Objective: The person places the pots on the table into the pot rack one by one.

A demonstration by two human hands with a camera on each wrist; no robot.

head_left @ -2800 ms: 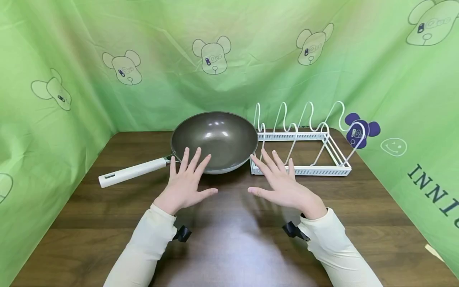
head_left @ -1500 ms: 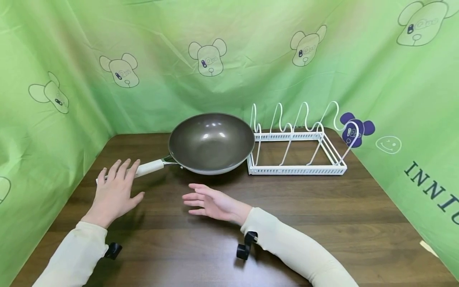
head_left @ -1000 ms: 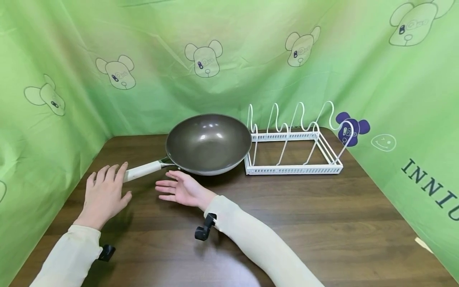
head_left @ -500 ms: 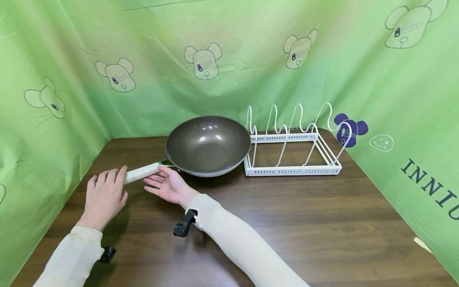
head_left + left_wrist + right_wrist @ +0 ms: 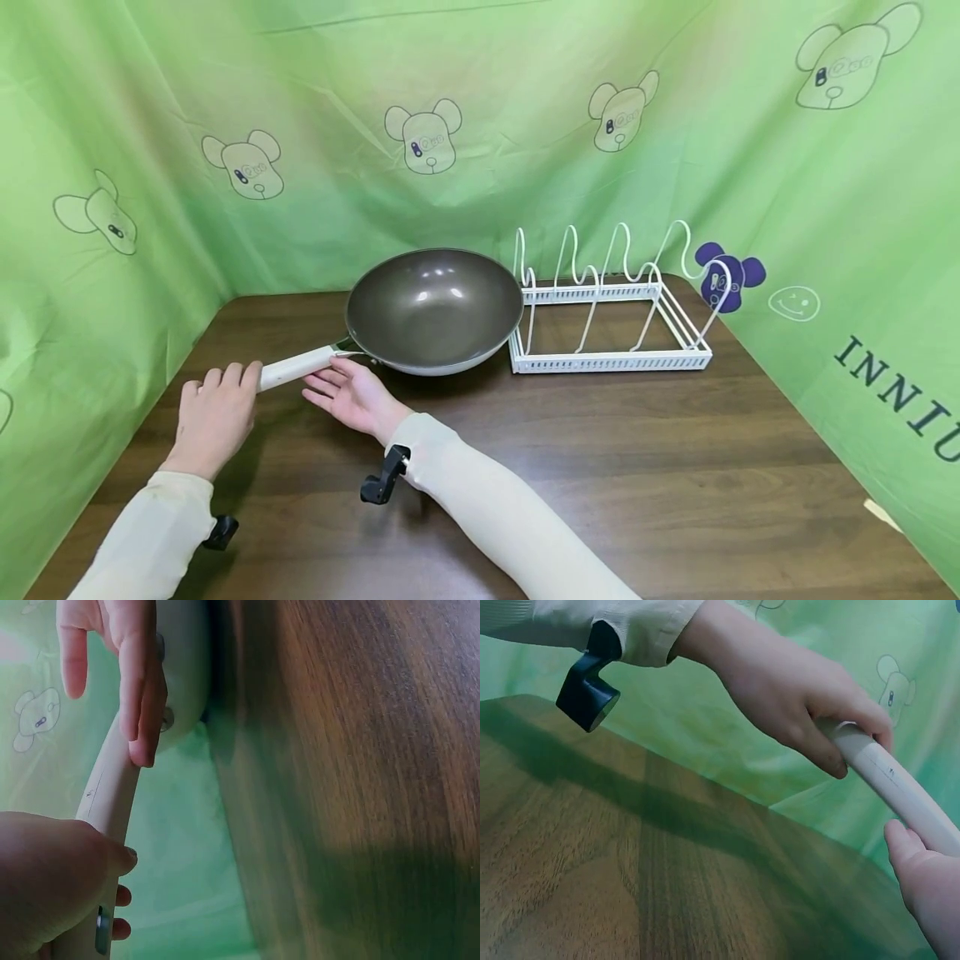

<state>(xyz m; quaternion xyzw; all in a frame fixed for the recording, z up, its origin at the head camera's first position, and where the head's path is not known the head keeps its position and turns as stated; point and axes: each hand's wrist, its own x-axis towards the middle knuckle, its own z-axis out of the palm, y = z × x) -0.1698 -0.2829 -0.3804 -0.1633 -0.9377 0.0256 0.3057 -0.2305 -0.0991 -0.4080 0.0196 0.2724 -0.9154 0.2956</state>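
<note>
The left hand [image 5: 213,414] is wrapping its fingers over the far end of the wok's white handle [image 5: 296,367], gripping it; the right wrist view is showing the fingers curled right over the handle [image 5: 900,791]. The right hand [image 5: 351,394] is lying palm up with fingers straight and relaxed, just beside and under the handle near where it joins the bowl, its fingertips touching or almost touching it; I cannot tell which. The wok [image 5: 435,307] is sitting upright on the brown table [image 5: 637,467], towards the back. Its rim is sitting just beside the white wire rack [image 5: 611,321] on the right. Green cloth [image 5: 525,100] is hanging behind.
</note>
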